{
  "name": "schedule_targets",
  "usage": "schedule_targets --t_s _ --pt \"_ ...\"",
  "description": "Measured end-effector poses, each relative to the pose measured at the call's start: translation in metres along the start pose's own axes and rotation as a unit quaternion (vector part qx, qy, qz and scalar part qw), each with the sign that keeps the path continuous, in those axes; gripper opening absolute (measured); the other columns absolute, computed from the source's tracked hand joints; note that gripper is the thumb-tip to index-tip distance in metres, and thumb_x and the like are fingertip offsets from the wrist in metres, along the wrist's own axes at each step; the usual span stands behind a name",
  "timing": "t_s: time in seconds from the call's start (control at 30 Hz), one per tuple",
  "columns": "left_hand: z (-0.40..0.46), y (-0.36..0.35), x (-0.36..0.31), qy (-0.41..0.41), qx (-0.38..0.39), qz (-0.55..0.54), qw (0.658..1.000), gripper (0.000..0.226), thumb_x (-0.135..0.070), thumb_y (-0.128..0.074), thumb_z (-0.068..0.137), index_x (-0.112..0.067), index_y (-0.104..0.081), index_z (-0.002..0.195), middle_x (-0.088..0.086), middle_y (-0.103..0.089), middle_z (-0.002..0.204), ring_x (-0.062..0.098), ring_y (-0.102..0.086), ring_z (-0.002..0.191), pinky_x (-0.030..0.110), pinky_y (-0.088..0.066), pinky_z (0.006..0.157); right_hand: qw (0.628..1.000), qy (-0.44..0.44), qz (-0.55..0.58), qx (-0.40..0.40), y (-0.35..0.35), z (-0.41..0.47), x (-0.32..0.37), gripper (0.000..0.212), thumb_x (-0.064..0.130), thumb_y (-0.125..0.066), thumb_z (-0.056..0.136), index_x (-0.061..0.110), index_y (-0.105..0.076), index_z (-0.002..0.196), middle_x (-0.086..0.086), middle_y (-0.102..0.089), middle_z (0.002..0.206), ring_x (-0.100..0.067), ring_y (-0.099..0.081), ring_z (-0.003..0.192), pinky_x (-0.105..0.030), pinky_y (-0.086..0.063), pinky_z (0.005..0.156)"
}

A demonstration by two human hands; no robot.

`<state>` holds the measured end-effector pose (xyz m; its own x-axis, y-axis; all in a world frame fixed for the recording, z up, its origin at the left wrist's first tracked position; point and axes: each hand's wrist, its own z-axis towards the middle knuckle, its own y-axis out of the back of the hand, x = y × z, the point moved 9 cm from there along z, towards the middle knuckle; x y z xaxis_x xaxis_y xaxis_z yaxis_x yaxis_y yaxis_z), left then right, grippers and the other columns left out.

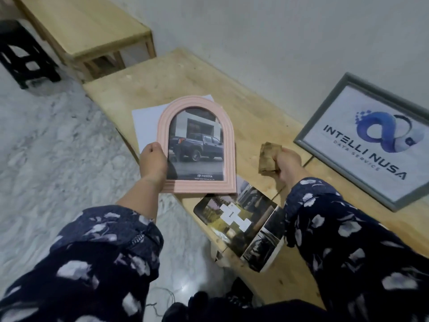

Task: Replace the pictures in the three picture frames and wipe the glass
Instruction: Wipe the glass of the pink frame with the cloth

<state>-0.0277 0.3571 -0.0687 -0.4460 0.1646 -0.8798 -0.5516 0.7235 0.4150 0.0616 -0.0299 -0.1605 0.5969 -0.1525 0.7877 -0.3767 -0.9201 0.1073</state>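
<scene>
At centre frame, a person's left hand (153, 162) grips the lower left edge of an arched pink picture frame (196, 145) holding a photo of a dark pickup truck, raised above a low wooden table (255, 117). Just right of it, the right hand (287, 164) clutches a folded brownish cloth (269, 159). Loose photos (241, 226) lie at the table's near edge, lower centre. A grey-framed logo picture (373, 140) leans against the wall at right.
</scene>
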Motion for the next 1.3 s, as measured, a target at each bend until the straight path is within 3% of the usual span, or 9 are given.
schedule_targets --t_s 0.1,0.2,0.4,0.6,0.7,0.8,0.9,1.07,1.3 --pt "0.007 0.000 -0.003 0.014 -0.019 -0.012 1.000 0.028 -0.017 -0.031 0.091 -0.012 -0.036 0.065 0.013 -0.045 0.075 0.025 -0.043 0.073 0.039 -0.039 0.068 0.997 0.042 -0.056 -0.031 0.000 -0.024 0.023 0.045 0.006 -0.045 0.093 0.021 -0.044 0.135 -0.003 -0.050 0.128 -0.026 -0.053 0.112 -0.042 -0.049 0.096" --pt "0.011 -0.006 0.005 0.042 -0.026 -0.040 0.998 0.020 -0.028 -0.031 0.078 -0.013 -0.041 0.069 0.020 -0.049 0.077 0.035 -0.053 0.073 0.048 -0.047 0.071 0.979 0.110 -0.165 -0.051 0.004 -0.015 0.033 0.039 0.020 -0.049 0.094 0.019 -0.044 0.133 -0.006 -0.049 0.135 -0.027 -0.053 0.115 -0.037 -0.046 0.096" --pt "0.004 -0.022 0.000 0.044 -0.016 -0.048 0.998 0.019 -0.011 -0.032 0.092 -0.011 -0.047 0.080 0.009 -0.038 0.072 0.021 -0.039 0.071 0.033 -0.035 0.063 0.846 0.239 -0.458 -0.132 0.004 -0.029 0.053 0.038 0.020 -0.047 0.093 0.021 -0.050 0.131 -0.013 -0.040 0.140 -0.035 -0.033 0.128 -0.043 -0.032 0.104" --pt "-0.018 -0.054 -0.015 0.040 0.054 -0.045 0.997 0.019 -0.017 -0.034 0.086 -0.010 -0.042 0.070 0.015 -0.045 0.074 0.035 -0.051 0.076 0.037 -0.039 0.067 0.930 0.233 -0.283 0.003 -0.005 -0.062 0.051 0.030 0.024 -0.036 0.100 0.016 -0.061 0.115 -0.004 -0.060 0.112 -0.019 -0.052 0.094 -0.027 -0.040 0.081" --pt "-0.033 -0.073 -0.026 0.038 0.083 -0.082 0.992 0.022 -0.025 -0.037 0.084 -0.017 -0.054 0.073 0.014 -0.050 0.079 0.036 -0.054 0.082 0.040 -0.042 0.074 0.964 0.203 -0.167 0.034 0.002 -0.079 0.054 0.028 0.024 -0.037 0.099 0.019 -0.065 0.100 -0.004 -0.065 0.092 -0.025 -0.060 0.084 -0.041 -0.053 0.082" --pt "-0.063 -0.100 -0.044 -0.003 0.140 -0.080 0.987 0.019 -0.013 -0.035 0.096 -0.006 -0.050 0.087 0.007 -0.046 0.080 0.023 -0.044 0.083 0.032 -0.035 0.074 0.965 0.220 -0.142 -0.001 0.043 -0.105 0.059 0.023 0.016 -0.044 0.096 0.024 -0.066 0.097 0.003 -0.065 0.088 -0.015 -0.060 0.077 -0.029 -0.051 0.070" --pt "-0.105 -0.142 -0.049 -0.003 0.203 -0.097 0.974 0.019 -0.014 -0.036 0.094 -0.003 -0.052 0.095 0.006 -0.045 0.084 0.021 -0.042 0.082 0.031 -0.033 0.074 0.969 0.209 -0.097 -0.085 0.116 -0.127 0.050 0.021 0.014 -0.046 0.095 0.023 -0.064 0.101 -0.001 -0.068 0.099 -0.021 -0.063 0.088 -0.036 -0.054 0.080" --pt "-0.192 -0.206 -0.067 -0.022 0.317 -0.112 0.941 0.019 -0.021 -0.039 0.093 -0.011 -0.051 0.104 0.022 -0.056 0.103 0.024 -0.047 0.085 0.048 -0.046 0.091 0.962 0.184 -0.048 -0.196 0.230 -0.163 0.030 0.024 0.009 -0.045 0.093 0.017 -0.066 0.100 -0.005 -0.066 0.093 -0.024 -0.060 0.082 -0.038 -0.051 0.075" --pt "-0.320 -0.280 -0.090 -0.102 0.443 -0.071 0.888 0.012 -0.017 -0.042 0.093 -0.021 -0.052 0.098 0.008 -0.056 0.096 0.026 -0.052 0.083 0.033 -0.048 0.073 0.936 0.177 0.011 -0.303 0.373 -0.200 0.003 0.024 0.008 -0.045 0.092 0.019 -0.063 0.104 -0.007 -0.067 0.103 -0.023 -0.060 0.087 -0.036 -0.051 0.077"
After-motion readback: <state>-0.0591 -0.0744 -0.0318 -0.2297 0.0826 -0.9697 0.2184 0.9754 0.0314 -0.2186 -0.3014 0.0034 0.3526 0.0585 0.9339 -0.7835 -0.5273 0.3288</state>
